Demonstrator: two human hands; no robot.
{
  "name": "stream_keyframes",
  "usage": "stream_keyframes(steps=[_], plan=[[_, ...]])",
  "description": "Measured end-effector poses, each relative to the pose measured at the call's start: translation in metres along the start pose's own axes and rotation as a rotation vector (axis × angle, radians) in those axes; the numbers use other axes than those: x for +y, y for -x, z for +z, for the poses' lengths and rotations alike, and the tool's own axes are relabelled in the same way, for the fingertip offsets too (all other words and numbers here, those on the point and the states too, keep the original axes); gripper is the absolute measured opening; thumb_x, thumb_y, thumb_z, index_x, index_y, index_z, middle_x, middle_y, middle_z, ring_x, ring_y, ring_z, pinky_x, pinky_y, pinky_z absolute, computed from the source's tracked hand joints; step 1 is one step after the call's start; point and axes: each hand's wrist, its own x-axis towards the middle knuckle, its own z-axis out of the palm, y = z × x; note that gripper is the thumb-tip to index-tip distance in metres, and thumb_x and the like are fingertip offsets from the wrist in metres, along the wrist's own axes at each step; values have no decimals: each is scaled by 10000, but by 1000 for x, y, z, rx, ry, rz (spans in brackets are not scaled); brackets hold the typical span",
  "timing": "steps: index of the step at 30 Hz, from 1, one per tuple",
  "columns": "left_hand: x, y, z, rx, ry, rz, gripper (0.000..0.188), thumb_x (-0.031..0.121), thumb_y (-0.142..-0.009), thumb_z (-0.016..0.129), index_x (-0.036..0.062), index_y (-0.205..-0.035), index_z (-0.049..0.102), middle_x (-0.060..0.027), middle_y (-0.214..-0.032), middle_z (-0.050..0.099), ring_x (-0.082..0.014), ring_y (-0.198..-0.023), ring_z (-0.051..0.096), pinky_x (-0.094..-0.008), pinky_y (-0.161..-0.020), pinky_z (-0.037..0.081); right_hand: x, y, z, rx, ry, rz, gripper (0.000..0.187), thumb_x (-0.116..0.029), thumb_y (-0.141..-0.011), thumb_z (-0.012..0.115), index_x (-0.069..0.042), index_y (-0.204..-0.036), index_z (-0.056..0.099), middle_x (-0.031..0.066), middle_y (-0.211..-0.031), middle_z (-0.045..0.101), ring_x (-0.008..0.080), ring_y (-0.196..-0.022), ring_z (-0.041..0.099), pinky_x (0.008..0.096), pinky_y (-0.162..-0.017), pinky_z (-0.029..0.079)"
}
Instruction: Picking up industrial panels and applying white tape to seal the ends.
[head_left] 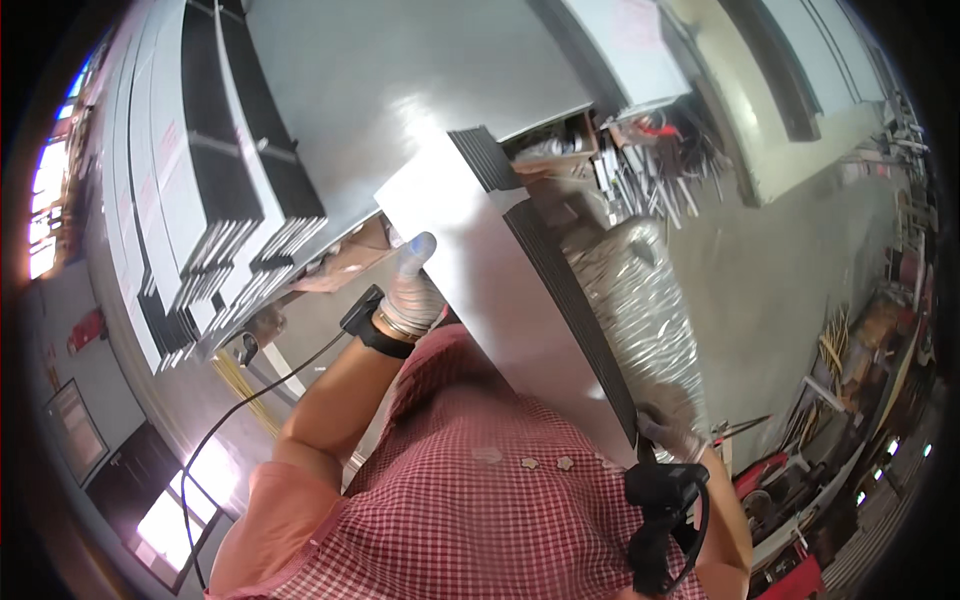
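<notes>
A bundle of long flat panels (510, 300), white-faced with dark layered edges, lies slanted across the front of my body. Around its far part runs a pale band (508, 199). My left hand (412, 290), in a pale glove with a blue-tipped thumb, grips the bundle's left edge; the thumb lies on the white face and the other fingers are hidden beneath. At the near right end, my right hand (672, 428), in a grey glove, closes on the dark edge. The bundle's far end overlaps the front edge of a grey table (400, 60).
Several stacks of similar panels (165, 170) stand at the table's left. A clear plastic-wrapped roll (655, 300) is close on the right. Beyond it, many thin metal pieces (650, 175) stick out under the table. A black cable (235, 410) runs from my left wrist.
</notes>
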Motion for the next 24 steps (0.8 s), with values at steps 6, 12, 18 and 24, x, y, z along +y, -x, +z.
stream_keyframes(steps=[6,12,18,24], plan=[[-83,94,-102,580,175,-552,599,490,-921,615,70,-1341,540,-131,-1268,632,-271,-1151,604,-406,-1027,464,109,23,96,33,122,241,847,-482,-835,753,-2,-1453,429,119,-1286,569,216,-1170,529,324,-1031,412],[-234,214,-155,734,262,-744,646,552,-910,632,64,-1327,564,-106,-1271,641,-261,-1165,599,-406,-1033,458,-33,45,172,-112,-15,512,920,-345,-779,767,46,-1495,343,130,-1435,503,223,-1308,487,343,-1092,389],[-251,234,-93,534,308,-1127,636,596,-892,614,72,-1252,624,-64,-1149,678,-195,-1002,662,-336,-884,536,101,-196,113,-25,-692,510,553,-505,-951,602,-22,-1221,613,82,-1110,678,196,-995,652,346,-909,523],[-258,268,-41,644,300,-959,526,454,-912,669,27,-1215,624,-99,-1141,674,-201,-995,661,-347,-903,539,70,-159,133,-91,-465,484,514,-401,-978,577,-20,-1323,549,81,-1203,641,181,-1095,617,328,-992,480]])
